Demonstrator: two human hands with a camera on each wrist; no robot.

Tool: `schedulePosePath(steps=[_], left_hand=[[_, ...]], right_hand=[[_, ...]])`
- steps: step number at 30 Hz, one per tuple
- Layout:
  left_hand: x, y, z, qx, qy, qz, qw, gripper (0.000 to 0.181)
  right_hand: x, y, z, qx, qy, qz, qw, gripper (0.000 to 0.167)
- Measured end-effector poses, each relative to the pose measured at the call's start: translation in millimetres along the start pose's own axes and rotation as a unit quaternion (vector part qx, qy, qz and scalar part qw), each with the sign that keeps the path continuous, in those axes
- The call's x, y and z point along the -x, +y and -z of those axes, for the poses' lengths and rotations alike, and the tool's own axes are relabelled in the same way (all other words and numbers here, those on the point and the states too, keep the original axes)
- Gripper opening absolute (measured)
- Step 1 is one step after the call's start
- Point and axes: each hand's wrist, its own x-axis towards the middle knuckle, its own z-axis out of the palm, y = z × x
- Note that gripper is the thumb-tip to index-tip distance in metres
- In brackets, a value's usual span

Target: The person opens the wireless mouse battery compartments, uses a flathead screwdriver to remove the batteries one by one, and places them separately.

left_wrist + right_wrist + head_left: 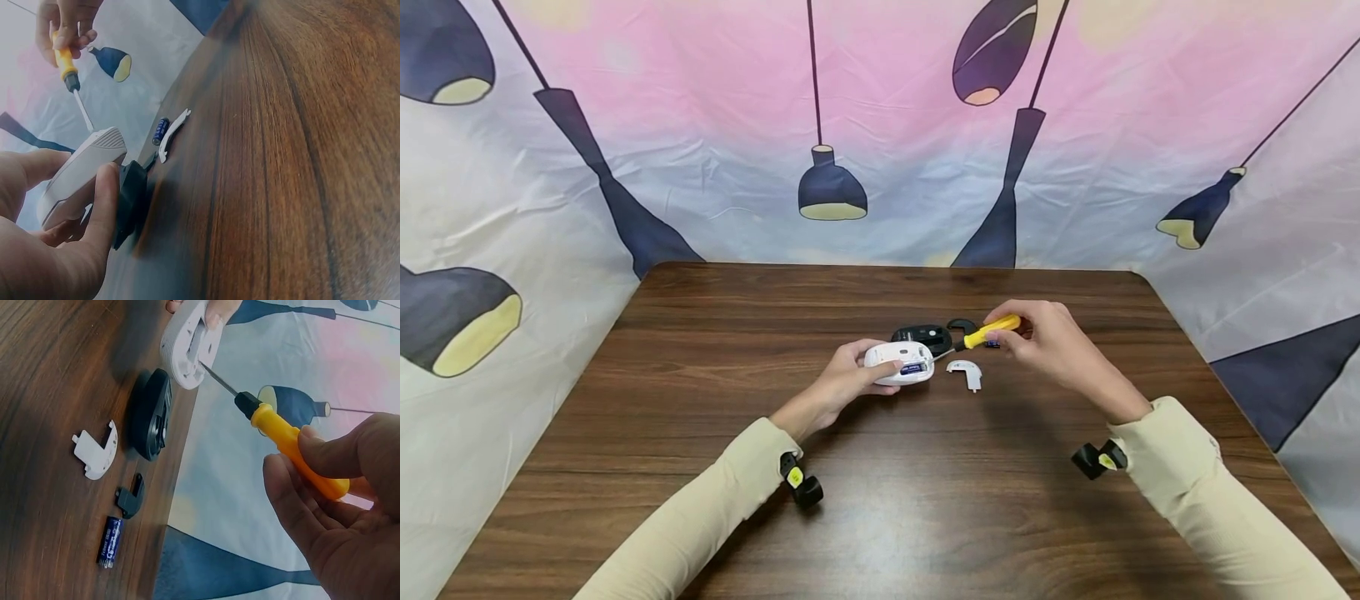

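My left hand [855, 372] grips a white computer mouse [887, 356], underside up, with its battery bay uncovered. A blue battery [914, 367] sits in that bay in the head view. Between thumb and fingers my right hand [1045, 340] pinches the yellow handle of a screwdriver [287, 439]. The tip of its thin metal shaft touches the mouse at the end of the battery bay. Behind the white mouse a black mouse [150, 415] lies on the table. A white battery cover [95, 452] rests to the right of the white mouse.
Near the black mouse lie a black battery cover [130, 497] and a loose blue battery [110, 542]. Everything rests on a dark wooden table [715, 333]. A cloth printed with lamps [880, 100] hangs behind the table's far edge.
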Motion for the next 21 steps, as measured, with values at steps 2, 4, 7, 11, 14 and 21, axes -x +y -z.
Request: schedulePosePath(steps=[2,4,7,11,14,21], left_hand=[[0.2,-0.2,-0.6,0.001,-0.002,-0.004,1.0000,0.049],[-1.2,-1.0,-1.1,0.001,-0.004,-0.008,1.0000,0.049],[-1.5,-1.0,-1.8,0.000,-0.004,-0.010,0.9999,0.048],[-0.1,0.1,-3.0,-0.004,-0.002,-0.009,1.0000,0.048],[1.2,1.3,-4.0,-0.008,0.002,-0.005,1.0000,0.048],[-0.1,3.1,-6.2,0.001,0.013,0.000,0.9999,0.047]], right_hand=[[-0.9,-1,-1,-0.001,-0.006,0.002,1.0000,0.011],[-1.7,-2,-3,-0.001,-0.012,0.003,0.9999,0.012],[-2.3,-4,-3,0.010,-0.018,0.009,0.9998,0.013],[-2.6,-8,-4,0.047,-0.013,0.025,0.9985,0.014],[-2.4,-12,-6,0.071,-0.012,0.041,0.9966,0.015],[-2.6,-22,-10,0.117,0.000,0.089,0.9892,0.013]])
